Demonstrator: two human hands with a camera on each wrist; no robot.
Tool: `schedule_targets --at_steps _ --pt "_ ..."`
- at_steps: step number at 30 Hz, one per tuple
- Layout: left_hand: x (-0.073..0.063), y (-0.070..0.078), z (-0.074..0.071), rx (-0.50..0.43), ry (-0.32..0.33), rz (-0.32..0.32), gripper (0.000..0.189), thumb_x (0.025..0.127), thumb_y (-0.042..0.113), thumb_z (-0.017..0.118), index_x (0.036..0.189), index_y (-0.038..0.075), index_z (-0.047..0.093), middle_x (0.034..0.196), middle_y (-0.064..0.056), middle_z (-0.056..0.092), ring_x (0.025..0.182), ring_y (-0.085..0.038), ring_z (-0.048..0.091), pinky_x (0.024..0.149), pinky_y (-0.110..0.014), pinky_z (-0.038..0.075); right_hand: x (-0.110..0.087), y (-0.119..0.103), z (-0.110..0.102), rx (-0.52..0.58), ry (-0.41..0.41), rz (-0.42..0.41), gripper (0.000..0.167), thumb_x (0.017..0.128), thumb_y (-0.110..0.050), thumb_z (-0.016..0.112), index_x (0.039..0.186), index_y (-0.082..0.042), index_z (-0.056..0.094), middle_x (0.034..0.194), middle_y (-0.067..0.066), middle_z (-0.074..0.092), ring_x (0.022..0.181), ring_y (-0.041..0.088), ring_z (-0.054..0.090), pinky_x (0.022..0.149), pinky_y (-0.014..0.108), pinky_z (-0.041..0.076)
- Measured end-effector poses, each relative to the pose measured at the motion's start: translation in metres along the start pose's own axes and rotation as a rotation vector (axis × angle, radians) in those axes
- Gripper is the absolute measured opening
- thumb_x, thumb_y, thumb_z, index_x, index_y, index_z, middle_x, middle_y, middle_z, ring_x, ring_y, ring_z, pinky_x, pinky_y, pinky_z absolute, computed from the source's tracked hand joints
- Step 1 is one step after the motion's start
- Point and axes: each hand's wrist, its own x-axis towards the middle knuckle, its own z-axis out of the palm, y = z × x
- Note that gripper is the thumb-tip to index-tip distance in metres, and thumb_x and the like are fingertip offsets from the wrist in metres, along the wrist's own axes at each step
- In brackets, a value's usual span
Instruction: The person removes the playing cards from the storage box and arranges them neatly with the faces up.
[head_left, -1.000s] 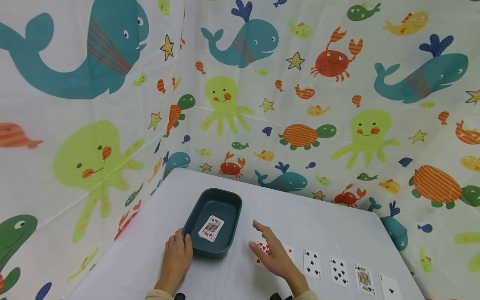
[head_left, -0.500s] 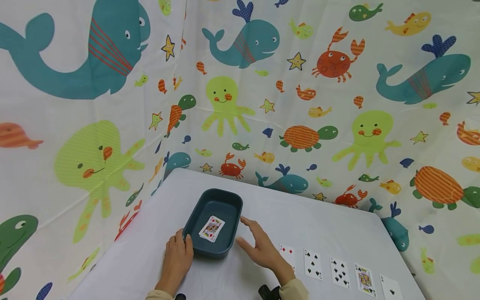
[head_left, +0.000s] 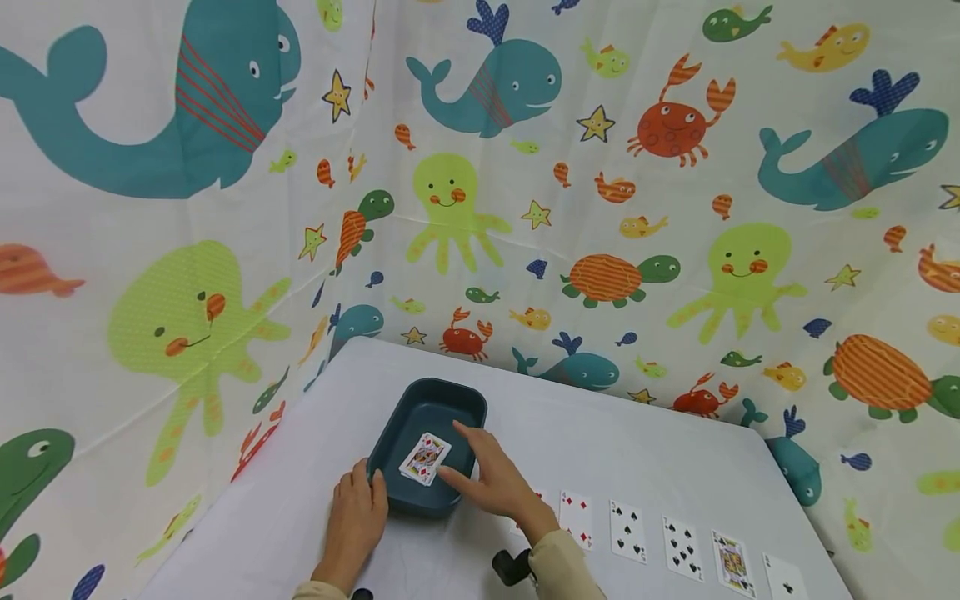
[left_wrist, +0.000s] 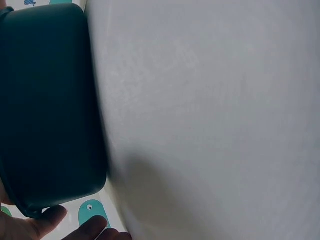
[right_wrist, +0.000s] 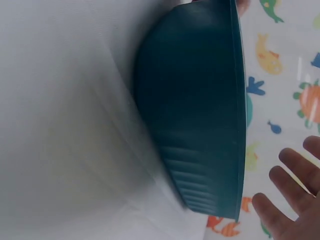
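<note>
A dark teal plastic tub (head_left: 390, 496) stands on the white table, with a small stack of playing cards (head_left: 425, 458) inside, a red-diamond face card on top. My left hand (head_left: 355, 512) holds the tub's near left rim; in the left wrist view its fingers (left_wrist: 52, 217) are at the outside of the rim. Over the tub's right rim hovers my right hand (head_left: 491, 479), its thumb tip close to the card stack. The right wrist view shows the right hand's fingers (right_wrist: 295, 190) straight and spread beside the tub wall (right_wrist: 195, 100), holding nothing.
To the right lies a row of face-up cards: a four of diamonds (head_left: 577, 518), two number cards of spades (head_left: 627, 531), a face card (head_left: 733, 563) and an ace (head_left: 784, 577). A red card lies partly under the right wrist. Cloth with sea animals (head_left: 510, 208) hangs behind.
My right hand has moved left from above the red cards to over the tub's right side, its fingers still extended. The left hand has stayed at the rim.
</note>
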Motion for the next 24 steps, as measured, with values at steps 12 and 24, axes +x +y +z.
schedule_targets --at_steps 12,24 --pt "0.006 0.0 0.002 0.007 -0.009 0.002 0.045 0.107 0.018 0.045 0.136 -0.017 0.044 0.118 -0.039 0.054 0.112 -0.051 0.052 0.092 -0.063 0.043 0.033 0.003 0.014 -0.201 0.013 0.008 0.084 0.093 -0.059 0.067 0.158 -0.013 0.038 0.152 0.008 0.049 0.137 0.027 0.05 0.111 0.051 0.042" --pt "0.008 -0.001 0.002 -0.005 -0.009 0.012 0.045 0.107 0.018 0.045 0.136 -0.017 0.045 0.118 -0.039 0.055 0.111 -0.052 0.052 0.091 -0.064 0.043 0.051 0.002 0.039 -0.622 -0.032 -0.057 0.082 0.089 -0.063 0.068 0.148 -0.009 0.051 0.141 0.007 0.059 0.133 0.025 0.05 0.116 0.05 0.035"
